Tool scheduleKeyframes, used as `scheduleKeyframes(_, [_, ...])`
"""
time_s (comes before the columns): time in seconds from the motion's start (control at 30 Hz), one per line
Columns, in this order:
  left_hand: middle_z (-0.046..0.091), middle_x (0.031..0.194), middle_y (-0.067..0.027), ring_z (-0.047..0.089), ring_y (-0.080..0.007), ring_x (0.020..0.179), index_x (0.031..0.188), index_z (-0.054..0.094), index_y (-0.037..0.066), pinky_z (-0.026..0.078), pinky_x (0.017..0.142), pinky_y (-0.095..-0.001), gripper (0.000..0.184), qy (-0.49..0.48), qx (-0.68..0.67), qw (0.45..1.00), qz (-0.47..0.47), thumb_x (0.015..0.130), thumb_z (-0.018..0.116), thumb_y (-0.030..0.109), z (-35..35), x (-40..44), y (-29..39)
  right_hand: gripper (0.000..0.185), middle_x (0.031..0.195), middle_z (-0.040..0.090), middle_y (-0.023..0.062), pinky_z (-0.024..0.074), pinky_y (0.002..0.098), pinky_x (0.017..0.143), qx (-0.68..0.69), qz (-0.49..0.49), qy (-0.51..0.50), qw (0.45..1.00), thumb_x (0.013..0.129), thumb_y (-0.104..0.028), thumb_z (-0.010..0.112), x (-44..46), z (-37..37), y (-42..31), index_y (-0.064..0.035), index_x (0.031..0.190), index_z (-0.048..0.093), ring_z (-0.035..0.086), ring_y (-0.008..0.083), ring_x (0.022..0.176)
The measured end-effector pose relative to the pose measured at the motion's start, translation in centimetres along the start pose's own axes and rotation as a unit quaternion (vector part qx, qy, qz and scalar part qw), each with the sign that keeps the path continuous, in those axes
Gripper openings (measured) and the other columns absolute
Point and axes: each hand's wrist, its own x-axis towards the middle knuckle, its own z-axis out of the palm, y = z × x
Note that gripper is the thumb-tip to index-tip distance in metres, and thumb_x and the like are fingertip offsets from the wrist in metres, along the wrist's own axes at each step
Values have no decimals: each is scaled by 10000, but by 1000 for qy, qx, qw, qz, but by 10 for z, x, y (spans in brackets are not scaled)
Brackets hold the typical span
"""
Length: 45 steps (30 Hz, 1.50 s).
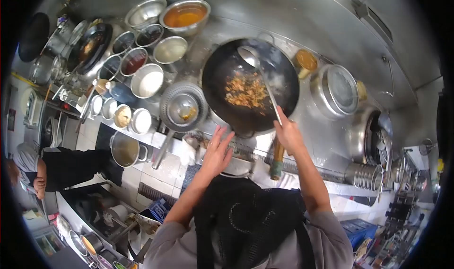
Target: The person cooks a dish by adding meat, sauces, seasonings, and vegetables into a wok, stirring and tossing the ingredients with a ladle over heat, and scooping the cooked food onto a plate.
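Note:
In the head view, a large dark wok (280, 101) sits on the steel range with browned, chopped food (245, 91) spread over its bottom. My right hand (288, 135) is closed round the handle of a metal ladle (249, 56), whose bowl rests toward the far side of the wok. My left hand (218, 151) is open near the wok's near edge, fingers spread and holding nothing. Left of the wok stands a round perforated metal strainer (166, 101) with a long handle and a smaller bowl-shaped piece inside it.
Several metal bowls and pots of sauces line the left, including an orange-liquid bowl (185, 18) and a white-filled one (147, 80). A lidded pot (335, 90) stands right of the wok. Below, a stockpot (125, 148) sits near a person in a black apron (78, 168).

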Motion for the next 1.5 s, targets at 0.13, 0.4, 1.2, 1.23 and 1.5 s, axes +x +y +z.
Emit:
scheduleKeyframes(0.13, [281,1711,-148,198,-412,1621,1651,364,193,311,1229,-645,871,-107,72,991,-15,884,772,127,44,8,6,631,1030,722,222,576,574,812,-140,-82,-23,987,1017,-196,639,-35,21,81,-330,1607,457,713,469,881])
scheduleKeyframes(0.4, [252,1722,-167,181,-431,1621,1670,318,150,282,1258,-613,934,-116,89,989,0,865,791,127,47,7,-7,608,871,681,118,577,478,681,-332,-67,-75,938,919,-99,720,-158,-161,15,-284,1491,631,700,350,729])
scheduleKeyframes(1.2, [208,1742,-187,161,-419,1628,1680,264,103,253,1273,-611,941,-58,130,987,-69,883,762,146,74,-1,19,595,924,706,184,562,494,779,-231,-43,-158,959,886,-109,765,-139,-213,25,-263,1453,672,709,393,858])
scheduleKeyframes(1.23, [208,1742,-187,161,-419,1628,1680,264,103,253,1273,-611,941,-57,132,987,-70,883,762,146,77,-1,20,595,924,706,184,562,494,779,-230,-46,-158,959,886,-109,765,-136,-210,29,-263,1453,672,709,393,858])
scheduleKeyframes(1.5, [259,1721,-185,172,-401,1631,1668,258,43,272,1273,-576,948,-81,167,979,-83,873,769,116,83,3,29,567,1107,738,290,568,503,836,-3,7,-20,1000,983,-153,717,-50,-33,129,-180,1533,579,717,478,892])
